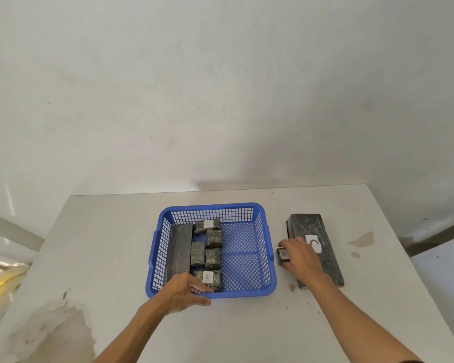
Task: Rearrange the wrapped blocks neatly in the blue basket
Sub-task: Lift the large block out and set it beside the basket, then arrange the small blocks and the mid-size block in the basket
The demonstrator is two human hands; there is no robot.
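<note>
A blue mesh basket sits on the white table. Inside, a long dark wrapped block lies along the left wall, with several small wrapped blocks beside it, two showing "A" labels. My left hand grips the basket's near rim, fingers over the edge next to a labelled small block. Right of the basket, my right hand closes on a small "A" block on the table. Behind it lies a long dark block with a "C" label.
The white table ends at a back edge near the white wall. Brownish stains mark the table at right and a worn patch at near left. Blurred objects stand off the table's left side.
</note>
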